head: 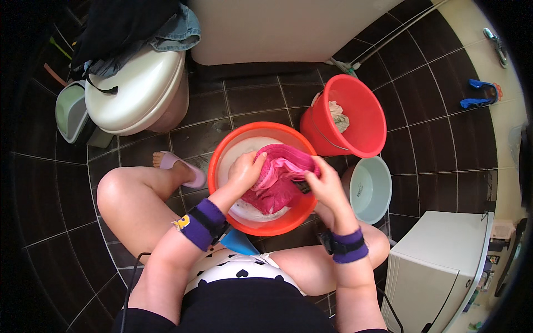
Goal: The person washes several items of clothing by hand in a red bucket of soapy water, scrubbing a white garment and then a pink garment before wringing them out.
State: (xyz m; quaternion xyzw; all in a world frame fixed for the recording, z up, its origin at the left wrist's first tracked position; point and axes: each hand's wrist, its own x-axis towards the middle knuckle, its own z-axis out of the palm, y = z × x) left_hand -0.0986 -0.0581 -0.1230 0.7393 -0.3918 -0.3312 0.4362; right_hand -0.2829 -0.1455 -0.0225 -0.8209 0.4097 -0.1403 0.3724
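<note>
Between my two hands a wet pink garment is stretched by its gathered waistband, above a red-orange plastic basin. My left hand grips the band's left side, thumb on top. My right hand pinches the band's right side between thumb and fingers. Whitish, sudsy water fills the basin, and the garment's lower part hangs down to it; whether it dips in cannot be told. A small dark patch shows beside the cloth near my right fingers. Both wrists wear purple bands with black straps.
A red bucket holding a pale cloth stands behind the basin at the right, with a pale green basin near it. Clothes lie on the closed toilet lid. A white cabinet stands at lower right.
</note>
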